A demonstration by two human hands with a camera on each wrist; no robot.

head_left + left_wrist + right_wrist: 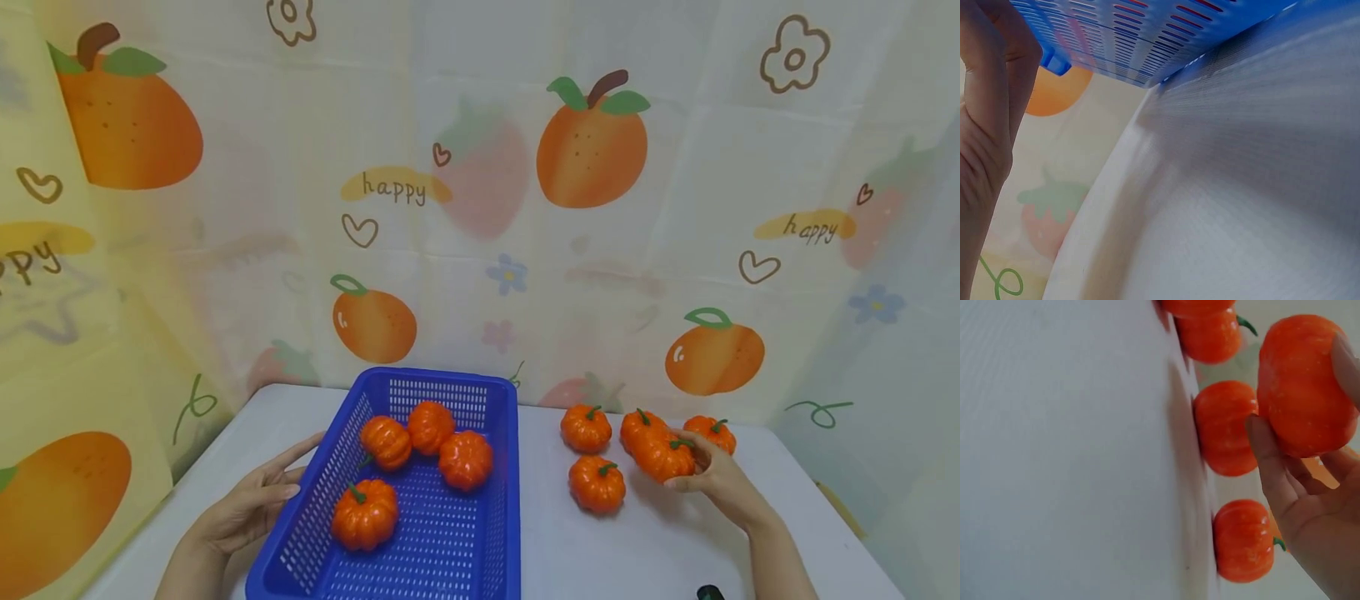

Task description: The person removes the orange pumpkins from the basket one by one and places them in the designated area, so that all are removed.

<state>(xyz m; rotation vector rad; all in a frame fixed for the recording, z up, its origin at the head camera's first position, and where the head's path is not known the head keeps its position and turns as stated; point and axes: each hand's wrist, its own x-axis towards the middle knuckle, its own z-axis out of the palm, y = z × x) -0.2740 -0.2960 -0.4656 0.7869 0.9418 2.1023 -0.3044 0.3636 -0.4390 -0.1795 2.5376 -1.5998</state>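
My right hand (716,479) grips a small orange pumpkin (662,457) with a green stem, lifted off the table in the right wrist view. Behind the held one, another pumpkin (636,427) is partly covered; more stand around it, one at the right (711,433) and two to the left, a rear pumpkin (586,428) and a front pumpkin (597,484). My left hand (251,504) is at the left side of a blue plastic basket (512,500), fingers extended and thumb apart. Several pumpkins lie in the basket, among them a front one (365,515).
The white table (592,558) ends at a curtain (480,275) printed with fruit, which hangs behind and at the sides. A small dark object (709,592) shows at the bottom edge of the head view, its kind unclear.
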